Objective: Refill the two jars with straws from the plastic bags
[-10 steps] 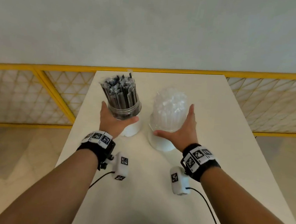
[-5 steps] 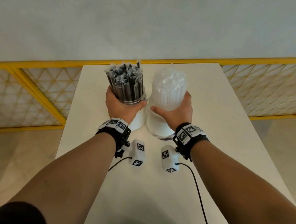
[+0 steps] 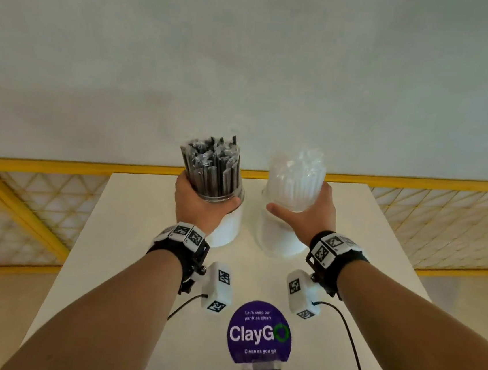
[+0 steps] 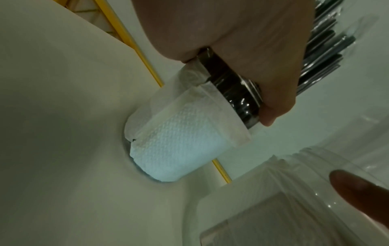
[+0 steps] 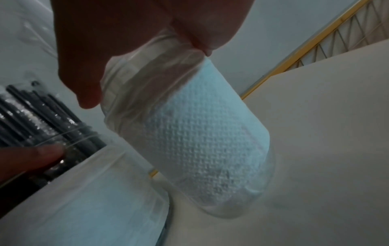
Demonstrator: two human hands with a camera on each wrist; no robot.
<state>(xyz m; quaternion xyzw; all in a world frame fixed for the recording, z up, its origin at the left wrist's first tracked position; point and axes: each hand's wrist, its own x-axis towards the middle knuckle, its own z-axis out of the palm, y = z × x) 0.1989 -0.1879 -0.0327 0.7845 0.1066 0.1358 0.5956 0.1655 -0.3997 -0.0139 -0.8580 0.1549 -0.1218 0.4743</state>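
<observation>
A white table (image 3: 147,235) runs out to a yellow railing (image 3: 58,162) at its far edge. Two clear jars lined with white paper towel stand on it side by side, slightly apart. The left jar (image 3: 226,228) is packed with wrapped black straws (image 3: 211,169); the left hand (image 3: 201,207) wraps its rim. The right jar (image 3: 276,236) is full of wrapped white straws (image 3: 296,175), and the right hand (image 3: 305,215) grips its neck. A round purple ClayGo sign (image 3: 260,334) stands nearest.
</observation>
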